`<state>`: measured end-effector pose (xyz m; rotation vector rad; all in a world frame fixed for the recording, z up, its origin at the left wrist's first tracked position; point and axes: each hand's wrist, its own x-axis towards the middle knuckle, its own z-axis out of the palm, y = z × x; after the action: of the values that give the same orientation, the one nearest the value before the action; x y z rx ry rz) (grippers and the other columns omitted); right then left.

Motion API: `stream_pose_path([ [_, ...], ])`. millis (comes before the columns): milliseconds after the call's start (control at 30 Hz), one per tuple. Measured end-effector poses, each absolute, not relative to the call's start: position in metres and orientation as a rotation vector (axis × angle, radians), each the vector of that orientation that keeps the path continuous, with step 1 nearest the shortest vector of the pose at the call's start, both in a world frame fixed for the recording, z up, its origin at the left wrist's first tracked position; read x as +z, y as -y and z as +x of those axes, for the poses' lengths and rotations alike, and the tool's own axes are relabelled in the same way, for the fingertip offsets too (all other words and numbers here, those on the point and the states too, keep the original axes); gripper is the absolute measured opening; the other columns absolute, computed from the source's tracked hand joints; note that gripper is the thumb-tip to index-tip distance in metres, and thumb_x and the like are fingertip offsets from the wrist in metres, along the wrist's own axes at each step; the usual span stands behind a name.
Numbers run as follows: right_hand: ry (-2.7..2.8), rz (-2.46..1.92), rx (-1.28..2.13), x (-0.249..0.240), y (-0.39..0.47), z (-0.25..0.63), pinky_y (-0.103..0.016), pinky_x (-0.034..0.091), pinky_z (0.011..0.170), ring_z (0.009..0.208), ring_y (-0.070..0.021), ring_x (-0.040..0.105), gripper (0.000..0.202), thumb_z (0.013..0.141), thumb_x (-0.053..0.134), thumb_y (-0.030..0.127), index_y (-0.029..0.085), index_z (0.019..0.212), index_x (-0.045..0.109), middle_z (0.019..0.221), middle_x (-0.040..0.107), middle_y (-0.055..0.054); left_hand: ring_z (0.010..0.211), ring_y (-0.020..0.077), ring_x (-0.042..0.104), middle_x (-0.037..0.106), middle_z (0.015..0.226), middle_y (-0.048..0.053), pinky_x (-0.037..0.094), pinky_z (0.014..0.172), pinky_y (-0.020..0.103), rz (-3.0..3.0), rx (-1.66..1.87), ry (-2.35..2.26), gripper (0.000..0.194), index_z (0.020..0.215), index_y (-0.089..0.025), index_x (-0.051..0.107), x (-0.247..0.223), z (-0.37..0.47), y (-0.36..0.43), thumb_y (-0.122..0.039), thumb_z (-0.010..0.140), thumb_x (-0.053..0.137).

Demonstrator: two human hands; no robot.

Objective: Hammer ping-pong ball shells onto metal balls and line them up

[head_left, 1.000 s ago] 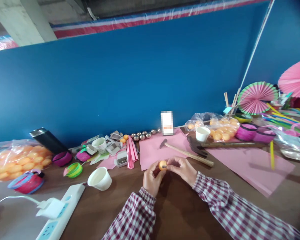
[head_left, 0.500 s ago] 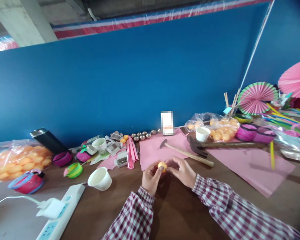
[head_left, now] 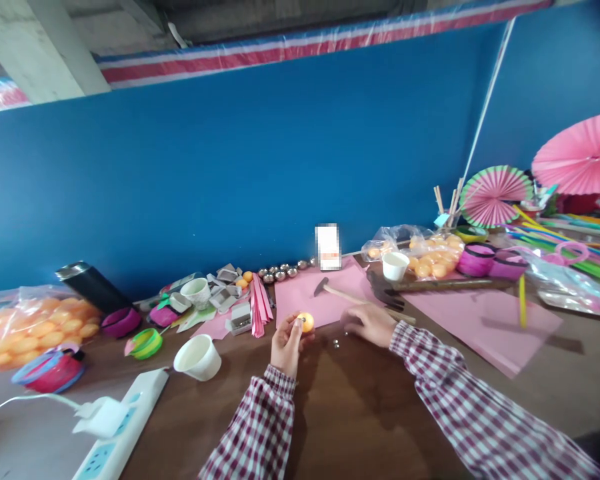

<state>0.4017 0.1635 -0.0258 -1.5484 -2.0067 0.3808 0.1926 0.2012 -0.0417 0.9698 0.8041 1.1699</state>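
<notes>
My left hand (head_left: 287, 347) pinches an orange ping-pong ball (head_left: 307, 323) between thumb and fingers, above the brown table. A small dark spot shows on the ball near the thumb tip; I cannot tell if it is a hole or a piece set in it. My right hand (head_left: 373, 325) is lowered to the table with curled fingers, its fingertips on a small shiny metal piece (head_left: 347, 333). Two more small shiny pieces (head_left: 336, 344) lie just left of it. Behind that hand, a hammer (head_left: 350, 295) rests across a pink paper sheet (head_left: 300, 300).
A white paper cup (head_left: 198, 358) and a power strip (head_left: 123, 427) stand at left, near a bag of orange balls (head_left: 35, 327). Metal balls (head_left: 280, 274) line the wall. At right are another white cup (head_left: 395, 267), bagged balls (head_left: 436, 257) and pink paper (head_left: 485, 327).
My right hand has let go of the ball and moved right and down to the tabletop. The ball stays in my left hand, and the small shiny pieces now show. The view has shifted slightly.
</notes>
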Motion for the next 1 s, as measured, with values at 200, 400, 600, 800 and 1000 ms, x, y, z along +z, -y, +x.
stream_pose_path([
  [200, 2.101, -1.530, 0.457, -0.034, -0.163, 0.399, -0.024, 0.039, 0.066, 0.071, -0.0139, 0.056, 0.014, 0.067, 0.059, 0.026, 0.022, 0.080, 0.064, 0.079, 0.063, -0.001, 0.070, 0.0103, 0.060, 0.062, 0.083, 0.004, 0.049, 0.066, 0.023, 1.135, 1.217, -0.829, 0.050, 0.095, -0.013, 0.052, -0.044, 0.193, -0.203, -0.022, 0.050, 0.074],
  [400, 2.099, -1.572, 0.381, -0.034, -0.161, 0.393, -0.024, 0.037, 0.066, 0.073, -0.0140, 0.054, 0.006, 0.070, 0.057, 0.023, 0.021, 0.070, 0.062, 0.075, 0.061, -0.001, 0.068, 0.0121, 0.060, 0.061, 0.086, 0.005, 0.050, 0.054, 0.021, 1.248, 1.201, -0.868, 0.051, 0.097, -0.014, 0.052, -0.045, 0.193, -0.199, -0.028, 0.052, 0.072],
  [600, 1.942, -1.469, 0.410, -0.031, -0.157, 0.381, -0.025, 0.038, 0.067, 0.071, -0.0141, 0.053, 0.010, 0.075, 0.049, 0.024, 0.020, 0.074, 0.058, 0.074, 0.060, -0.001, 0.060, 0.0117, 0.060, 0.059, 0.082, 0.002, 0.050, 0.050, 0.023, 1.196, 1.258, -0.796, 0.049, 0.092, -0.018, 0.042, -0.046, 0.197, -0.195, -0.031, 0.054, 0.070],
  [800, 1.620, -1.270, 0.744, -0.035, -0.156, 0.363, -0.024, 0.041, 0.057, 0.059, -0.0120, 0.051, 0.019, 0.078, 0.046, 0.036, 0.019, 0.077, 0.056, 0.064, 0.055, 0.001, 0.068, 0.0104, 0.058, 0.057, 0.088, 0.004, 0.049, 0.059, 0.022, 1.197, 1.208, -0.739, 0.046, 0.098, -0.017, 0.044, -0.049, 0.194, -0.197, -0.028, 0.060, 0.067],
  [1000, 1.279, -1.134, 1.068, -0.038, -0.159, 0.358, -0.023, 0.042, 0.052, 0.055, -0.0104, 0.050, 0.030, 0.070, 0.053, 0.047, 0.017, 0.071, 0.056, 0.062, 0.053, 0.002, 0.075, 0.0124, 0.058, 0.060, 0.086, 0.005, 0.048, 0.067, 0.024, 1.323, 1.203, -0.798, 0.044, 0.098, -0.015, 0.049, -0.051, 0.191, -0.199, -0.027, 0.060, 0.067],
])
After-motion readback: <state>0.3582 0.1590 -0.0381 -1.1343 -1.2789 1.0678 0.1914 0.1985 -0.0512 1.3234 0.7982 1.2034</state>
